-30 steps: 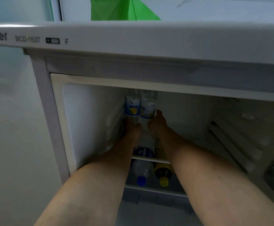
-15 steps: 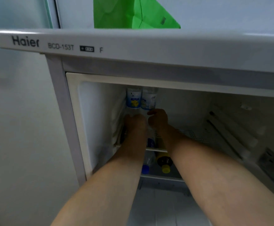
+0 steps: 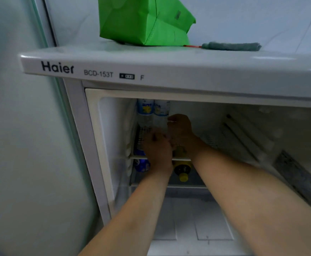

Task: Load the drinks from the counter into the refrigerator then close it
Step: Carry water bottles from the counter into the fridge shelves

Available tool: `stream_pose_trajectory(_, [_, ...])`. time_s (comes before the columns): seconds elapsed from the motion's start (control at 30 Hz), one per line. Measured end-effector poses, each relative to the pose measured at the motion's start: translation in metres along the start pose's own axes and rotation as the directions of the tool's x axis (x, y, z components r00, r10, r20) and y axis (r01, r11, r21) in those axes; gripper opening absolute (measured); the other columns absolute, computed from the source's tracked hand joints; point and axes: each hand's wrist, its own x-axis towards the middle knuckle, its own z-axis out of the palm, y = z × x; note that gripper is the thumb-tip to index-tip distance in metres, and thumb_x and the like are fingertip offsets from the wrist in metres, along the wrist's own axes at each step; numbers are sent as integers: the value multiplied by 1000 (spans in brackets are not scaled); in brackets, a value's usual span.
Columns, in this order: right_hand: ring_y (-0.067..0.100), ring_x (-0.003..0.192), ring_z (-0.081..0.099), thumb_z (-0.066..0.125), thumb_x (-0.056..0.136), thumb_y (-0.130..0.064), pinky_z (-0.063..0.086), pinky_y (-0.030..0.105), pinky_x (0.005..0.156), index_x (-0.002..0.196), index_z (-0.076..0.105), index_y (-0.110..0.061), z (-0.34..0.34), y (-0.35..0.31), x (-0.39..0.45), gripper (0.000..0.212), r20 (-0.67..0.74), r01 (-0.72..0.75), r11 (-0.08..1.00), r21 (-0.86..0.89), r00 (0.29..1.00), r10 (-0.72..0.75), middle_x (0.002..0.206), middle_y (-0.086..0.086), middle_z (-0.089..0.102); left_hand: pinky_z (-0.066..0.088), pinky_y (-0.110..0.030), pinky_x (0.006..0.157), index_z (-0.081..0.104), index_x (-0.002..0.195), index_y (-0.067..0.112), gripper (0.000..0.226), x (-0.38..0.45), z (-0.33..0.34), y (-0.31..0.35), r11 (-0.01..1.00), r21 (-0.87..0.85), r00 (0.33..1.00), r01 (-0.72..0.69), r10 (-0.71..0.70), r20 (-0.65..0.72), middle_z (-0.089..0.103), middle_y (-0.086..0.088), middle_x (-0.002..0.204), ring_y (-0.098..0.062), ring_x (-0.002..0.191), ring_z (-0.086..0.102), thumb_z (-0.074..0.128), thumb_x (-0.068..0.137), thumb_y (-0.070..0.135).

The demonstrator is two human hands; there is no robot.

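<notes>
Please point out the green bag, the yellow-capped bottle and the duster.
green bag (image 3: 143, 23), head view, on its front face.
yellow-capped bottle (image 3: 183, 177), head view, on its cap.
duster (image 3: 232, 46), head view, on its grey head.

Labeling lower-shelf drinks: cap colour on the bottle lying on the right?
Yellow cap, on a dark bottle; head view.

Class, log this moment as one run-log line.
stage: loading | left hand: by bottles | right hand: on right bottle | refrigerator: open
</notes>
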Motion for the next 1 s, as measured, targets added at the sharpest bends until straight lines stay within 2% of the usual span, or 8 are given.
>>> stream_pose_trajectory(0.07, [17,94,62,57,94,-13,47,22,80,101,73,-7,-9,3,-17,18,-65,35,999,-36,997,-37,114,11,70,56,-30,70,69,94,2,26,-15,-9,-15,997,51,998,-59,57,26,70,-16,95,-26,79,63,46,100,14])
stream_pose_trajectory(0.2, [8,76,60,59,93,-15,49,21,70,88,72,-6,-21,15,-62,17,-143,140,988,68,981,-129,85,0,67,39,1,59,68,86,23,27,-51,-30,-40,970,167,979,-177,156,132,66,12,86,7,73,61,48,98,9])
stream_pose_trajectory(0.3, [-10,61,51,60,94,-16,35,13,56,81,67,-14,-32,23,-110,15,-191,172,980,104,970,-150,72,-14,59,40,0,58,63,80,35,34,-79,-47,-51,932,211,942,-294,245,230,65,21,76,13,74,60,49,99,10])
stream_pose_trajectory(0.43, [-5,66,55,57,96,-20,38,7,57,82,67,-19,-69,53,-193,16,-229,151,977,148,967,-114,72,-9,62,39,-1,68,64,91,31,23,-122,-63,-72,880,300,908,-368,271,319,63,19,85,8,84,59,48,101,19])
stream_pose_trajectory(0.63, [6,48,40,53,93,-30,31,25,49,65,53,-5,-153,130,-351,38,-375,-37,985,168,922,99,50,-1,44,39,-9,65,63,83,22,22,-236,-90,-115,853,304,793,-423,187,579,61,14,77,8,74,55,45,96,19])
stream_pose_trajectory(0.77, [5,44,36,55,95,-29,25,20,45,53,34,-17,-209,183,-473,49,-528,-282,951,129,792,307,45,-7,41,32,-24,57,55,67,10,27,-315,-114,-148,827,299,653,-476,104,750,51,0,63,-8,60,43,43,89,20])
stream_pose_trajectory(0.87, [7,40,28,54,92,-27,20,21,41,48,35,-20,-243,217,-566,49,-601,-455,868,200,642,476,41,-7,30,27,-30,51,32,60,16,34,-369,-132,-171,822,321,546,-471,-15,838,32,1,55,-10,51,30,41,93,18])
stream_pose_trajectory(1.0, [10,44,20,54,90,-23,18,29,49,48,29,-19,-270,250,-666,49,-662,-602,725,336,397,636,46,-8,20,25,-33,51,33,59,9,42,-413,-155,-211,714,431,436,-552,-194,879,39,-9,54,-23,52,37,41,100,18])
